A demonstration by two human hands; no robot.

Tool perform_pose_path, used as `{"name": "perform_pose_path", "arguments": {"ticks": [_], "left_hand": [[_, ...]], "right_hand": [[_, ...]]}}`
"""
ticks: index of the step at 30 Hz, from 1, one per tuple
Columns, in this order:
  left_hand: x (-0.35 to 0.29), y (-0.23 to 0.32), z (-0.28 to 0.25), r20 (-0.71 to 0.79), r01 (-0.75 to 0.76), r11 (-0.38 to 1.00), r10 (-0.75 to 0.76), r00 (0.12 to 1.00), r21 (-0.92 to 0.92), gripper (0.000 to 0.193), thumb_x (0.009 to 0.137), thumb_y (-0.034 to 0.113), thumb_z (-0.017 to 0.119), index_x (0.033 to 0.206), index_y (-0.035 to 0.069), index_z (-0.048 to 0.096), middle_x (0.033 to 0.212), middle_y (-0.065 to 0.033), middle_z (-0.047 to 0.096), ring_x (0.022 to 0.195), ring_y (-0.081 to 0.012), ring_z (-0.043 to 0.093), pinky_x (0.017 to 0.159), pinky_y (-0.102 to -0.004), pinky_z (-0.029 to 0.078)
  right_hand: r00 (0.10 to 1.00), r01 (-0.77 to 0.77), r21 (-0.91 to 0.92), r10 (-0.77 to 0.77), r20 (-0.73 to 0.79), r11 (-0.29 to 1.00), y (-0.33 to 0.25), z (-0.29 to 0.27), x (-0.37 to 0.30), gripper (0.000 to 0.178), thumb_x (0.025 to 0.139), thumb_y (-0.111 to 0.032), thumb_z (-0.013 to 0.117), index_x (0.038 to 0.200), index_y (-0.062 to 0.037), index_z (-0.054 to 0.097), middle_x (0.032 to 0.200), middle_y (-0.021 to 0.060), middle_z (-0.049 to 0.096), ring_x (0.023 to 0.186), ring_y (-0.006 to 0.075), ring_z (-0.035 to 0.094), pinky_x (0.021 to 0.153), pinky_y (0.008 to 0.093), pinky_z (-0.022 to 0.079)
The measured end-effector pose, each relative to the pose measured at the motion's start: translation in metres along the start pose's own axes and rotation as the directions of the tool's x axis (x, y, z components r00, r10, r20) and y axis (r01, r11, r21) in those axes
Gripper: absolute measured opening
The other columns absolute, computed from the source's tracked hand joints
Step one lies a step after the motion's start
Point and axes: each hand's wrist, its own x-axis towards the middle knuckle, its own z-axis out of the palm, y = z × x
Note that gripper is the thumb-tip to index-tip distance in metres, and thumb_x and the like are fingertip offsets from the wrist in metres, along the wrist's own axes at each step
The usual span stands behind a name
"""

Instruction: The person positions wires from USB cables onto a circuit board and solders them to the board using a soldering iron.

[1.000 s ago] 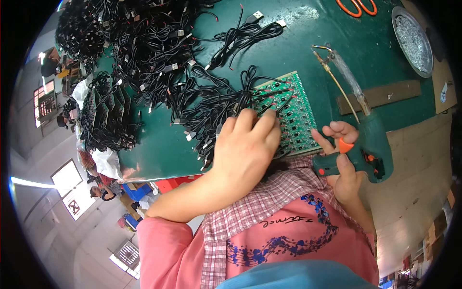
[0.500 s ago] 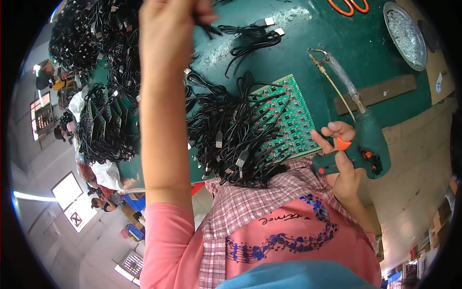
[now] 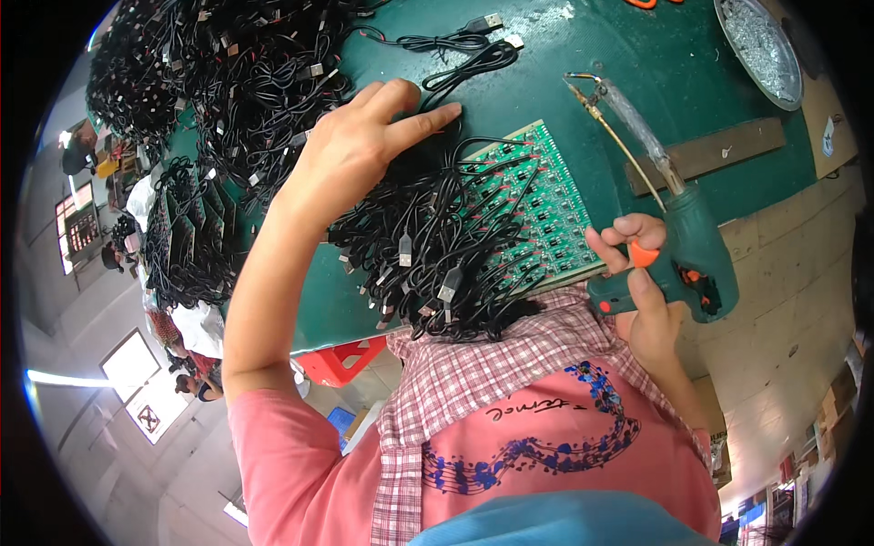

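Head view: the right hand (image 3: 651,314) is gripping a green soldering gun (image 3: 708,232), fingers and thumb wrapping its handle at the orange trigger (image 3: 645,256). The gun is sitting just right of a circuit board (image 3: 557,209), its long axis slanting, its tip pointing away from the wearer and leftward. The left hand (image 3: 355,136) is hanging over black cables (image 3: 410,214), half open, thumb standing apart from curled fingers; whether it is touching any, I cannot tell. The board's right edge is running away from the wearer, leaning left; cables are covering its left part. Both are resting on a green tabletop (image 3: 537,86), where a flat bar (image 3: 728,155) is lying behind the gun and a round dish (image 3: 797,85) is holding glinting bits. A red stool (image 3: 320,366) is standing below the table's edge, and a bright window (image 3: 132,364) is showing at far left
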Motion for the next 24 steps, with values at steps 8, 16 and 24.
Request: {"name": "perform_pose_path", "arguments": {"ticks": [8, 16, 24], "left_hand": [[0.005, 0.002, -0.07, -0.081, 0.378, 0.535, -0.649, 0.757, -0.756, 0.027, 0.092, 0.009, 0.057, 0.114, 0.0, 0.069, 0.093, -0.0051, 0.071, 0.062, -0.0024, 0.042, 0.056, -0.0187, 0.031], [0.014, 0.115, -0.019, 0.585, 0.598, -0.085, -0.357, 0.729, -0.797, 0.018, 0.085, -0.001, 0.071, 0.098, -0.003, 0.059, 0.09, -0.0038, 0.063, 0.079, -0.0086, 0.061, 0.072, -0.022, 0.05], [0.019, 0.142, 0.005, 0.492, 0.419, -0.26, -0.404, 0.771, -0.87, 0.009, 0.09, -0.003, 0.065, 0.095, -0.003, 0.057, 0.086, -0.0034, 0.064, 0.079, -0.0075, 0.058, 0.074, -0.0228, 0.049]], "right_hand": [[0.996, -0.021, 0.043, 0.025, -0.086, 0.999, -0.008, 0.004, -0.002, 0.033, 0.093, 0.004, 0.05, 0.126, -0.0006, 0.045, 0.126, 0.0205, 0.05, 0.108, 0.0273, 0.061, 0.101, 0.0478, 0.048], [0.962, -0.263, -0.407, 0.271, -0.039, 0.875, -0.032, 0.024, 0.011, 0.039, 0.089, 0.005, 0.058, 0.126, -0.0015, 0.047, 0.106, 0.0162, 0.062, 0.078, 0.0125, 0.06, 0.072, 0.0272, 0.052], [0.996, -0.011, -0.641, -0.05, -0.076, 0.767, -0.013, 0.029, 0.01, 0.019, 0.082, -0.005, 0.076, 0.098, -0.0028, 0.067, 0.085, 0.0035, 0.067, 0.071, 0.0113, 0.063, 0.06, 0.0248, 0.05]]}}
